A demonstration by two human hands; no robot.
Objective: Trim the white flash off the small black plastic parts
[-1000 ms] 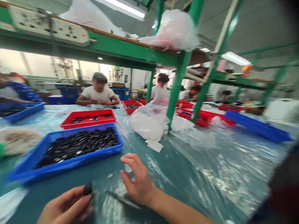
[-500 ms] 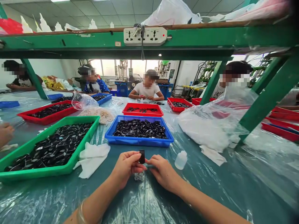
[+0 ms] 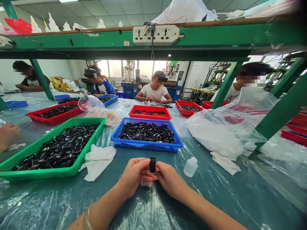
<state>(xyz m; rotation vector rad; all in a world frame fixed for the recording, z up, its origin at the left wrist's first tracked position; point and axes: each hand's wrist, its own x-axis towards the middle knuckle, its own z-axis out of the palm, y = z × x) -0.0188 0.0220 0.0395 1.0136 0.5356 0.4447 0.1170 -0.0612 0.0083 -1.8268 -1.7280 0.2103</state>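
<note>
A small black rectangular piece (image 3: 152, 164) stands upright between my hands. My left hand (image 3: 135, 175) pinches it from the left side with thumb and fingers. At its right edge, my right hand (image 3: 168, 179) has thumb and fingertips pressed together; whatever they grip is too small to make out. Beneath my fingers lies a small whitish pile (image 3: 146, 184), partly hidden. Ahead is a blue tray (image 3: 146, 146) heaped with black pieces. A green tray (image 3: 48, 173) of similar pieces is at the left. A white cloth (image 3: 99, 159) lies beside it.
A small translucent bottle (image 3: 191, 167) stands right of my hands. Red trays (image 3: 150, 116) lie farther back, with a large clear plastic bag (image 3: 216, 134) at the right. A green shelf beam (image 3: 96, 41) crosses overhead. Other people sit opposite; someone's hand (image 3: 9, 135) shows at far left.
The view has shifted slightly, so the scene sits farther right. My right hand's fingers have drawn together and come closer to the black piece, which has turned slightly in my left hand.
</note>
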